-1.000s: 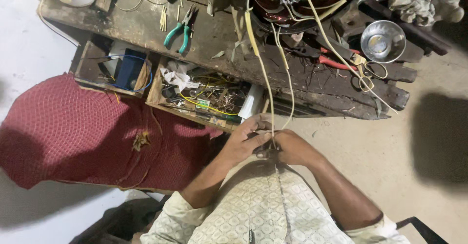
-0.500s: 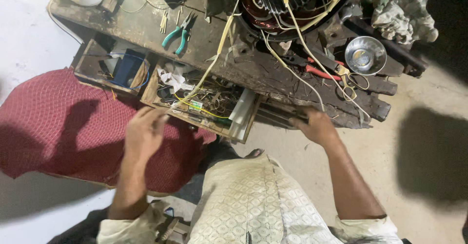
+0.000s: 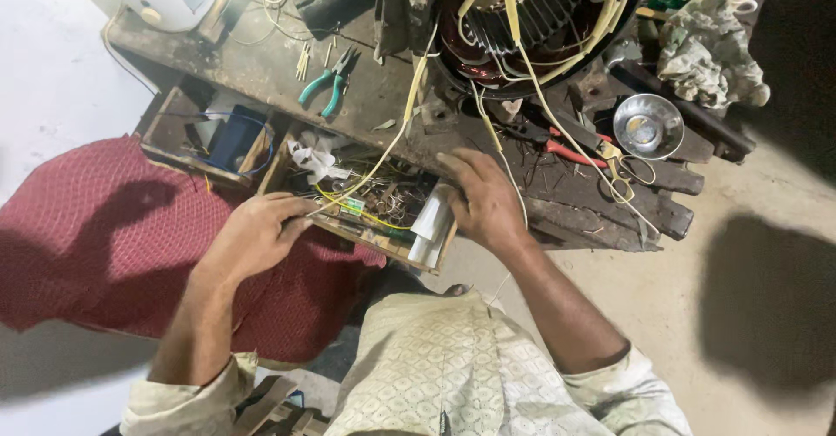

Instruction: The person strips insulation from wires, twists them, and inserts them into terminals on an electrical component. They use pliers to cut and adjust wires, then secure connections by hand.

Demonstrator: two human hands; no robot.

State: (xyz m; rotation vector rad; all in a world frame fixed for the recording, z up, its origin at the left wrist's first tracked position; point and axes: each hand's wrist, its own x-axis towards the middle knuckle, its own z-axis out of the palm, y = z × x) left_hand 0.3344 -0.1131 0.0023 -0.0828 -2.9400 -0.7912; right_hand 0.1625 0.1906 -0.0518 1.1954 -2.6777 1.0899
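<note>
Wooden drawer (image 3: 383, 237) between both hands

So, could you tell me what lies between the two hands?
In the head view, an open wooden drawer of tangled wires sits between the left hand and right hand.

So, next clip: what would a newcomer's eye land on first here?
Probably the big motor stator with copper windings and pale sleeved leads at the top of the dark wooden bench. Below it, the left hand sits at the edge of an open drawer crammed with wire scraps, the right hand rests beside it, and a red cloth fills the left.
</note>
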